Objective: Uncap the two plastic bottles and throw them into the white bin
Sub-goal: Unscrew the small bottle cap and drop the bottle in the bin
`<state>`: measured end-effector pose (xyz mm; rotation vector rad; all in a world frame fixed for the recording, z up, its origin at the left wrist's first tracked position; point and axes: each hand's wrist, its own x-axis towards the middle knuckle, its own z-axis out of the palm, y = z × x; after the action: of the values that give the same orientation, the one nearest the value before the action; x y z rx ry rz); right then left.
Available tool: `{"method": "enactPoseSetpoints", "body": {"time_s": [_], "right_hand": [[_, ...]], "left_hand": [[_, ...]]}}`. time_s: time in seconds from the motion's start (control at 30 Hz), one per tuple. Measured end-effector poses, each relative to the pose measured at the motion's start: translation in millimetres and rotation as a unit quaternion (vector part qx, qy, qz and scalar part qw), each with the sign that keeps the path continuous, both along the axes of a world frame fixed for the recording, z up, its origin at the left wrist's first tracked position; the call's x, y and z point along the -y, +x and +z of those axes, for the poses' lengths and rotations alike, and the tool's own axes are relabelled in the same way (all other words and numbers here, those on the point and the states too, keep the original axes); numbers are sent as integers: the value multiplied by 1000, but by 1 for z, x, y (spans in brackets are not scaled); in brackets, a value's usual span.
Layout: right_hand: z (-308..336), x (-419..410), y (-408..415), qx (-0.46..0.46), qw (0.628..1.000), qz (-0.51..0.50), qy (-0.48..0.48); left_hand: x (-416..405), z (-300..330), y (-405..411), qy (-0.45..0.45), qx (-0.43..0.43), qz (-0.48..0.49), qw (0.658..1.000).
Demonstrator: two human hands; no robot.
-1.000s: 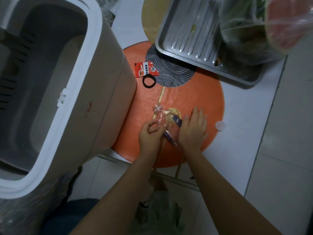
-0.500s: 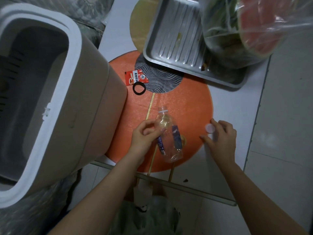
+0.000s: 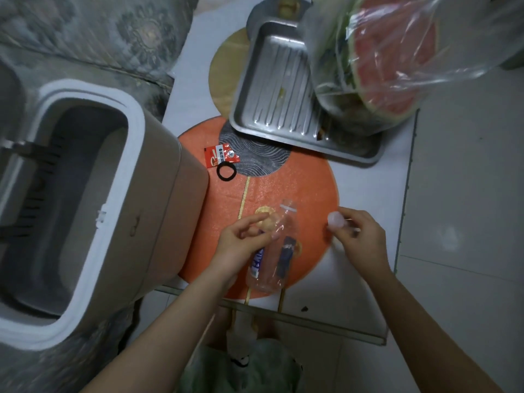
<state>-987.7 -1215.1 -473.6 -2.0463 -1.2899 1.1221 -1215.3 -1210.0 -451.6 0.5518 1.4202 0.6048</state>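
Head view. One bottle (image 3: 272, 251) is in sight, clear plastic with a blue label, neck open and pointing away from the person. It sits over the near half of the orange mat (image 3: 306, 191); contact with the mat cannot be confirmed. The left hand (image 3: 241, 245) grips it at the shoulder, fingers curled round the upper body. The right hand (image 3: 360, 236) pinches one pale cap (image 3: 334, 221) between thumb and fingertips, at the mat's right edge. The bin (image 3: 85, 199), white-rimmed and open, stands just left of the mat with its mouth unobstructed.

Judgement: this bottle is uncapped and the throw is in hand. Best practice would be to set the cap down clear of the edge, carry the bottle leftward over the rim, and release only when it is above the opening; the bottle is light and may bounce off the rim.

Count: bottles, one visible, the second not seen; caps, one; bins, one; metal tray (image 3: 283, 106), one; red sachet (image 3: 222, 156), one; black hair tie (image 3: 226, 171), one; bagged watermelon (image 3: 391, 63), one.
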Motion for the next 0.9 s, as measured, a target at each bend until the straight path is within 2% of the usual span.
{"method": "enactPoseSetpoints", "body": {"time_s": [0.13, 0.27, 0.53, 0.9], "right_hand": [[88, -18, -2, -164, 985, 46, -3], [173, -27, -5, -201, 973, 109, 30], [297, -28, -4, -141, 968, 183, 99], [396, -11, -15, -85, 947, 240, 195]], "left_hand": [[-8, 60, -3, 73, -28, -88, 993], [-14, 134, -6, 130, -10, -138, 982], [-16, 244, -16, 252, -39, -193, 948], [-7, 345, -26, 382, -77, -200, 899]]}}
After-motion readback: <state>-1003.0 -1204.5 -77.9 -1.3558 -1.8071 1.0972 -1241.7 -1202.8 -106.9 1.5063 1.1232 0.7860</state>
